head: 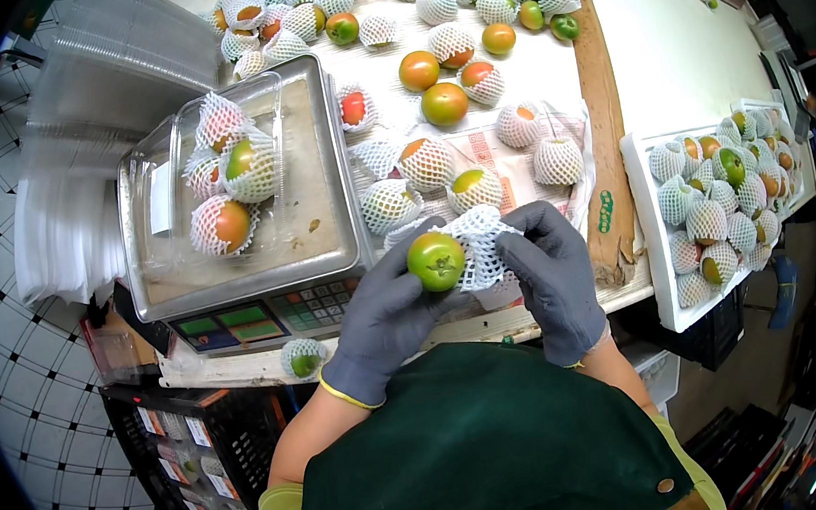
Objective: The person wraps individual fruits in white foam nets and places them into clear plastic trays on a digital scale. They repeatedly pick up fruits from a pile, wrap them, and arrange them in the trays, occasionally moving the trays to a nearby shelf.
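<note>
My left hand (392, 310), in a grey glove with a yellow cuff edge, holds a bare green-orange tomato (436, 261), its stem end facing up. Beside the fruit, my gloved right hand (555, 276) pinches a white foam net sleeve (481, 247). Part of the sleeve lies against the tomato's right side. Just beyond my hands, several netted tomatoes (474, 189) rest on the table. To the left, a clear plastic clamshell box (264, 150) with several netted tomatoes stands on the metal pan of a digital scale (289, 268).
Clear plastic boxes are stacked (128, 52) at far left. More netted and bare tomatoes (444, 103) spread across the back. A wooden strip (604, 157) edges the table's right side, beside a white foam crate (652, 242) of netted tomatoes. A black crate (247, 432) stands below left.
</note>
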Demonstrator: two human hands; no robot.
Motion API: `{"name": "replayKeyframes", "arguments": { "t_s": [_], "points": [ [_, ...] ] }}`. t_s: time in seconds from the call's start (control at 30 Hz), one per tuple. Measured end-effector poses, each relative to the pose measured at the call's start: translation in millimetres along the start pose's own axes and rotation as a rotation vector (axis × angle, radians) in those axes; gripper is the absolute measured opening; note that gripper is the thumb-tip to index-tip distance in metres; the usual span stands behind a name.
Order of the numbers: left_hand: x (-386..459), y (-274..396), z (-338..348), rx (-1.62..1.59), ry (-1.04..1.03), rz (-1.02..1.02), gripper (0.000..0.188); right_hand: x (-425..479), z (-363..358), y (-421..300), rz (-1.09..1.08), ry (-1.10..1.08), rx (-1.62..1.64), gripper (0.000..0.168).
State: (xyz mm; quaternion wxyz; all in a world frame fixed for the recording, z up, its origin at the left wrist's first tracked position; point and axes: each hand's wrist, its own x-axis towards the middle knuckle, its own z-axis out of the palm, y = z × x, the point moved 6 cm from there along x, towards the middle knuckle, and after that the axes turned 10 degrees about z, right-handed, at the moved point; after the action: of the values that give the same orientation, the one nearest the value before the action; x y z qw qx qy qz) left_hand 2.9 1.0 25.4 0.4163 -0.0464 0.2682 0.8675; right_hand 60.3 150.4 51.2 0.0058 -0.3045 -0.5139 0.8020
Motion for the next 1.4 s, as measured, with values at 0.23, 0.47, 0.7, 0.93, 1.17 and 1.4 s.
{"name": "replayKeyframes", "arguments": {
  "t_s": [0.23,0.47,0.7,0.93,1.17,1.4],
  "points": [
    [-1.3,1.5,-4.0,0.082,-0.043,-0.017,0.059,1.4,1.4,2.9,0.022,-0.007,0.007,0.014],
    [-0.2,0.5,-1.8,0.26,0.046,0.025,0.052,1.4,2.6,6.8,0.038,-0.001,-0.071,0.015],
    [0.0,-5.4,-8.9,0.005,0.004,-0.061,0.045,2.2,3.3,9.5,0.094,-0.029,-0.002,0.016],
    [-10.1,19.2,13.5,1.336,0.104,0.533,0.06,3.3,3.1,21.2,0.074,-0.032,-0.136,0.027],
    [-9.4,20.9,5.4,0.909,0.088,0.347,0.039,-0.3,23.6,22.2,0.373,-0.288,0.229,0.052],
    [-18.2,32.8,8.4,0.924,0.154,0.412,0.021,0.6,28.9,28.1,0.322,-0.377,0.239,0.049]
  ]
}}
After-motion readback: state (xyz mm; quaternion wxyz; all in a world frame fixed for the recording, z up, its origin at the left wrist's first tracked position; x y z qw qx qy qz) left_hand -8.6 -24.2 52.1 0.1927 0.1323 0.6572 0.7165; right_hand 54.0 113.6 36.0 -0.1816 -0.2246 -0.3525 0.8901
